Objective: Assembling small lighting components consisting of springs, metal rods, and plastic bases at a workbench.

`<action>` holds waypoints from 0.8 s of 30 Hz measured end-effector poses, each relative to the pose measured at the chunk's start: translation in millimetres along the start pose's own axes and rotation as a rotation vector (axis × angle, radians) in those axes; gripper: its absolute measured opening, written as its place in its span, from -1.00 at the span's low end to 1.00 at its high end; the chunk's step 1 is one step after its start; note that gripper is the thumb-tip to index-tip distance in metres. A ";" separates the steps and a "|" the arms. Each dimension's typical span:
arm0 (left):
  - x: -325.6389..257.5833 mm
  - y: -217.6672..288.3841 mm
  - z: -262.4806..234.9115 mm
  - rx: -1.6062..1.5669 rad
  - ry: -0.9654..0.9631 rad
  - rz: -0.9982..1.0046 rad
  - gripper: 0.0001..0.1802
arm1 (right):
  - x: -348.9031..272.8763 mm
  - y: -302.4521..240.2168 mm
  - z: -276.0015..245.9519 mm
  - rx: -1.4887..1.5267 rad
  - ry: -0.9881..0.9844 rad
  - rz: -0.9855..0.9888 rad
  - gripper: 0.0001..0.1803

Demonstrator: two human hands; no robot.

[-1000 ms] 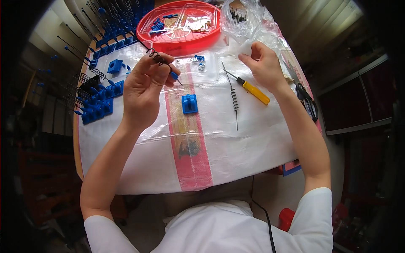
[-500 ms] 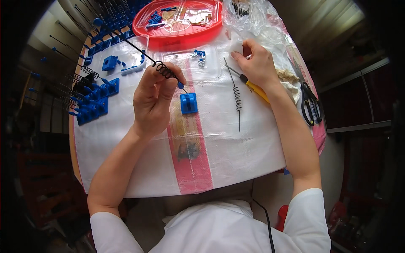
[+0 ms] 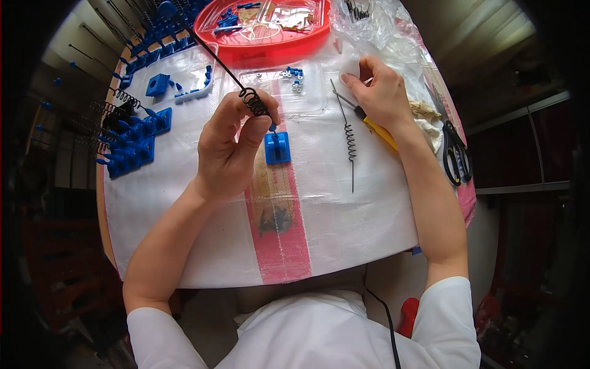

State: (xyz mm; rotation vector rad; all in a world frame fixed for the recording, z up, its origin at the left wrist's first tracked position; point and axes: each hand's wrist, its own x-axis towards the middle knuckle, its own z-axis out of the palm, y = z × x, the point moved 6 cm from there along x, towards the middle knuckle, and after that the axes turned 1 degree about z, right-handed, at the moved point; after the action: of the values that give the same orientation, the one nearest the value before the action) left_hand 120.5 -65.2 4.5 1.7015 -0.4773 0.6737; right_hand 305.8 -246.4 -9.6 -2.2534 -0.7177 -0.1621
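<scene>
While my left hand (image 3: 232, 144) pinches the black spring (image 3: 253, 103), its tip over the blue base (image 3: 277, 150) midway between the table's (image 3: 344, 240) side edges, my half-curled right hand (image 3: 382, 97), holding what, if anything, I can't tell, sits apart, so a skewed push could skid the unsteadied base.

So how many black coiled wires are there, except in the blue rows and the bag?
2: the held wire in the left hand, the loose wire beside the yellow tool. Others may hide.

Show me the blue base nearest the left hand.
The lone base on the pink-edged stripe, beside the left hand; the others sit farther left.
</scene>
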 end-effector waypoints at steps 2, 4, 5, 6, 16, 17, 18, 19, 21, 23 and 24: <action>0.4 0.1 -0.3 -0.001 -0.012 -0.008 -0.82 | 0.1 -0.1 0.4 0.003 -0.004 0.007 -0.72; 0.1 -0.5 -1.0 -0.006 -0.004 -0.003 -0.83 | 0.2 -0.6 0.3 0.000 -0.002 -0.002 -0.72; 0.1 -0.9 -1.0 -0.010 0.000 0.000 -0.83 | 0.2 -0.5 0.1 -0.002 0.000 -0.006 -0.71; -0.3 -1.6 -1.2 -0.005 -0.003 -0.008 -0.84 | 0.3 0.1 0.1 -0.003 0.000 -0.005 -0.71; 0.9 0.5 -2.4 -0.034 0.041 -0.024 -0.86 | 0.3 -0.7 1.1 0.023 -0.009 0.005 -0.71; 1.2 0.3 -2.1 -0.040 0.040 -0.027 -0.86 | 0.1 -1.1 0.1 0.019 -0.007 0.006 -0.71; 1.2 -0.1 -1.8 -0.041 0.039 -0.026 -0.86 | 0.2 -0.7 -0.5 0.009 -0.006 0.008 -0.71; 1.2 -1.0 -1.4 -0.042 0.038 -0.024 -0.86 | 0.4 0.1 -1.0 -0.001 -0.005 0.009 -0.71; 0.6 -1.1 -1.8 -0.046 0.040 -0.026 -0.86 | 1.1 1.0 0.5 0.000 -0.007 0.009 -0.71; 0.5 -1.1 -2.0 -0.061 0.041 -0.030 -0.86 | 1.4 1.7 1.5 0.014 -0.011 0.006 -0.71; 0.9 -1.0 -1.8 -0.059 0.044 -0.025 -0.86 | 1.2 1.5 1.1 0.006 0.000 -0.004 -0.71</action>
State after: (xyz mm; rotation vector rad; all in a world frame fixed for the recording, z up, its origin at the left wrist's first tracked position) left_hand 121.5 -63.1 4.6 1.6310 -0.4398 0.6713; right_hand 307.4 -246.0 -10.9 -2.2461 -0.7220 -0.1615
